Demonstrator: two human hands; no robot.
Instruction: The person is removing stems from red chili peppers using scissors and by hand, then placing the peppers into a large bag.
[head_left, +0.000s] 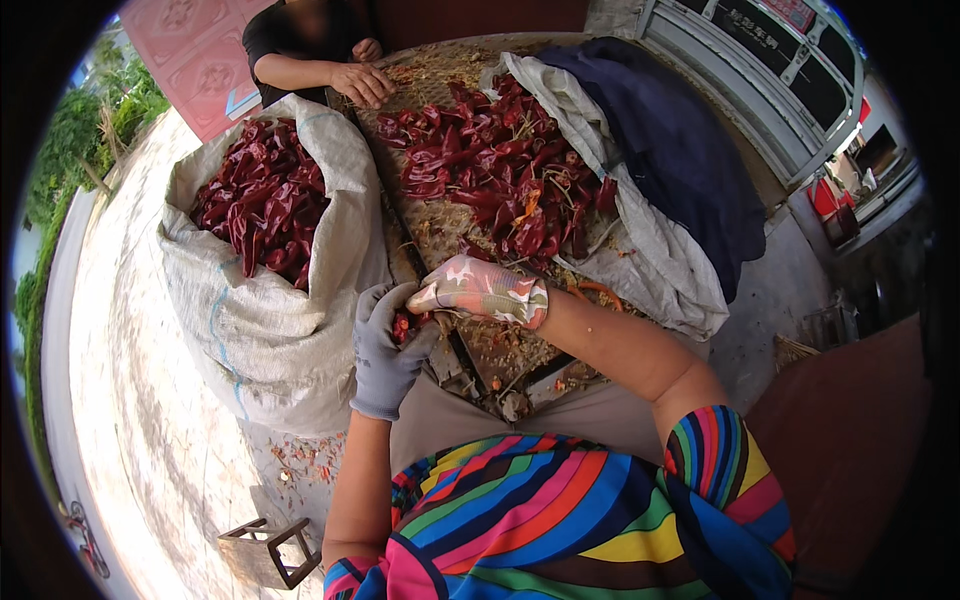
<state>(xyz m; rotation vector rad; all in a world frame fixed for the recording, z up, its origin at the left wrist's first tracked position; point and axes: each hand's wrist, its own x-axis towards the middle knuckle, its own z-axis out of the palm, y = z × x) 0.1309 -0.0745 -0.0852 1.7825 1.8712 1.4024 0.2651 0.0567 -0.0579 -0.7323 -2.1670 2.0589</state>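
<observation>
My left hand (390, 349), in a grey work glove, is closed around a dried red chili pepper (401, 328) at the near edge of the work surface. Against its fingertips rests my right hand (480, 289), in a pink camouflage glove; its fingertips are pinched near the pepper, and whether they grip part of it cannot be told. Beyond my hands lies a pile of dried red chili peppers (487, 165). On the left stands an open white woven sack (285, 352) filled with dried red peppers (270, 195).
Across the surface a person (307, 67) in black rests a hand near the pile. A white woven sack (660, 255) and dark blue cloth (660, 135) lie at the right. A small wooden stool (262, 555) is on the ground at lower left.
</observation>
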